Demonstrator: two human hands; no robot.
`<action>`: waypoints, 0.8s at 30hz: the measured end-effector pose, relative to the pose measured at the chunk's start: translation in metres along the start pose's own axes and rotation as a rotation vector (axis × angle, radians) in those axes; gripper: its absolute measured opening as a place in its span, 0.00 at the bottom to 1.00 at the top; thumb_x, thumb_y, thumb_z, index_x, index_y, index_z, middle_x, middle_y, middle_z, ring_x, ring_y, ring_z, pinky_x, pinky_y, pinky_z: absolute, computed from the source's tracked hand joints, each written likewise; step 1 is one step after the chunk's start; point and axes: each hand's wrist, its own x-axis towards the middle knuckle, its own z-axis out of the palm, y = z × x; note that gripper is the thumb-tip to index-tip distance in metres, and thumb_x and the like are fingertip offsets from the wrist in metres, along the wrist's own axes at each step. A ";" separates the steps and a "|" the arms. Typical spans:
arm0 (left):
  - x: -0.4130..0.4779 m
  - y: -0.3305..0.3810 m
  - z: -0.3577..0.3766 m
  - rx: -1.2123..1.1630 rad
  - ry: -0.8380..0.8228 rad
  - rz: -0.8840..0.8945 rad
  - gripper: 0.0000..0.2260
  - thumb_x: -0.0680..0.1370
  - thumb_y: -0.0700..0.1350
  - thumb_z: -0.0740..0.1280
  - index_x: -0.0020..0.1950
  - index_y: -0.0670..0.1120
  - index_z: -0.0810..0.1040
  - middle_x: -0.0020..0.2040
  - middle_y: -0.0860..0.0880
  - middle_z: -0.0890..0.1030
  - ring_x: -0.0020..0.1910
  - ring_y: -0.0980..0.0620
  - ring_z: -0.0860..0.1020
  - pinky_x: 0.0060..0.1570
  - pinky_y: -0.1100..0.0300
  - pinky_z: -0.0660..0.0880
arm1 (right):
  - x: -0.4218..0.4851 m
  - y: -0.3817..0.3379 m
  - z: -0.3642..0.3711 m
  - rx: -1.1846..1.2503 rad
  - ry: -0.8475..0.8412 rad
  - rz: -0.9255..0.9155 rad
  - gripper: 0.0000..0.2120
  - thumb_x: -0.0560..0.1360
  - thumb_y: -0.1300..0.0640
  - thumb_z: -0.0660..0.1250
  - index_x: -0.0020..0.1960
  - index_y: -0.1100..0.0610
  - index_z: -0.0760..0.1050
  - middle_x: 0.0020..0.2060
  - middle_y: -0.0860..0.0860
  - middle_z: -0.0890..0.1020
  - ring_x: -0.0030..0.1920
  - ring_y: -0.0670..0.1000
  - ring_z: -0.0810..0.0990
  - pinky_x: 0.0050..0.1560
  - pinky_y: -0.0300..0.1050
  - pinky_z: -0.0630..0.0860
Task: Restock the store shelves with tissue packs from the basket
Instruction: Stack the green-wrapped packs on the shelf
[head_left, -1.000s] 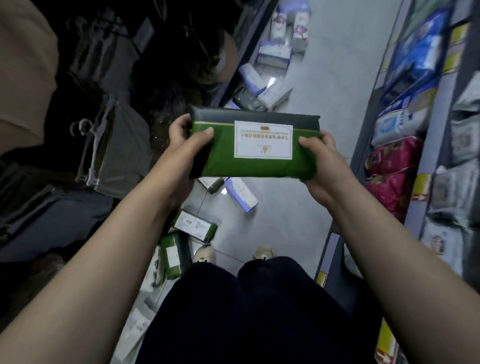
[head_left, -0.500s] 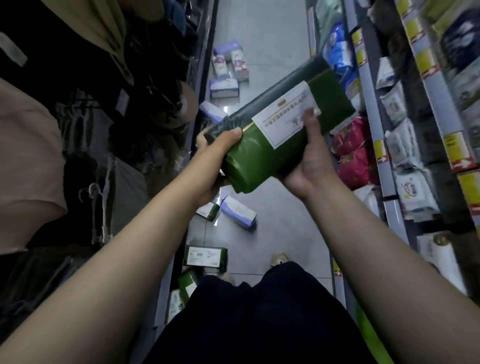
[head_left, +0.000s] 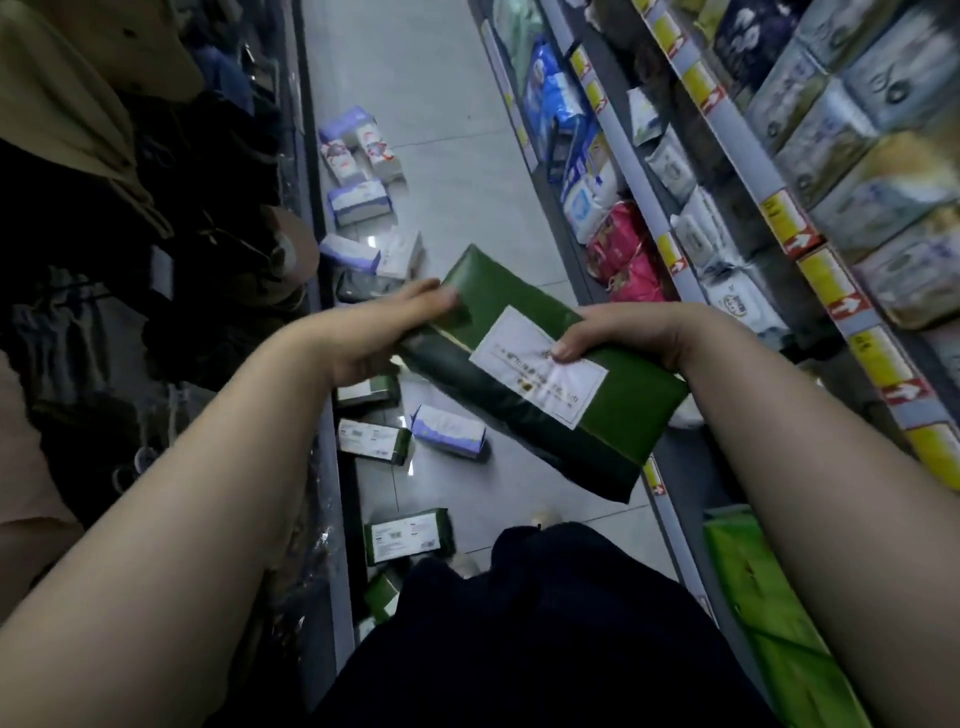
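Observation:
I hold a green tissue pack (head_left: 613, 410) with a white label in front of my chest, tilted down to the right. My right hand (head_left: 623, 335) grips its upper right edge, thumb on the label. My left hand (head_left: 384, 332) touches the pack's far left end with its fingers stretched along it. The store shelves (head_left: 727, 171) stand on the right, filled with packs. No basket is in view.
Several loose tissue packs lie on the grey tiled floor (head_left: 441, 130), green ones (head_left: 408, 535) near my feet and purple-white ones (head_left: 449, 431) farther along. Dark clothing on hangers (head_left: 130, 260) fills the left side. Bright green packs (head_left: 779, 623) sit on the low right shelf.
The pack has swung from tilted up to the right to tilted down to the right and come lower. My view has turned further toward the right shelves.

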 end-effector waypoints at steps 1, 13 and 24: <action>0.004 0.004 0.008 0.050 -0.047 -0.020 0.38 0.59 0.63 0.73 0.67 0.54 0.72 0.57 0.49 0.82 0.56 0.47 0.79 0.60 0.50 0.74 | -0.004 -0.003 -0.004 -0.038 0.004 0.028 0.19 0.65 0.57 0.72 0.55 0.54 0.78 0.48 0.59 0.85 0.44 0.57 0.84 0.47 0.52 0.83; 0.074 0.072 0.061 -0.207 0.195 0.039 0.30 0.66 0.60 0.70 0.65 0.51 0.73 0.52 0.49 0.82 0.47 0.49 0.80 0.49 0.52 0.77 | -0.033 0.014 -0.073 0.622 0.975 -0.380 0.19 0.80 0.46 0.64 0.66 0.55 0.73 0.57 0.54 0.82 0.54 0.54 0.82 0.51 0.47 0.80; 0.092 0.194 0.138 -0.195 0.077 0.393 0.42 0.60 0.63 0.74 0.69 0.45 0.72 0.58 0.46 0.83 0.55 0.47 0.82 0.58 0.49 0.76 | -0.146 -0.012 -0.124 0.722 1.043 -0.711 0.06 0.78 0.53 0.67 0.47 0.55 0.81 0.41 0.53 0.87 0.40 0.52 0.86 0.42 0.45 0.81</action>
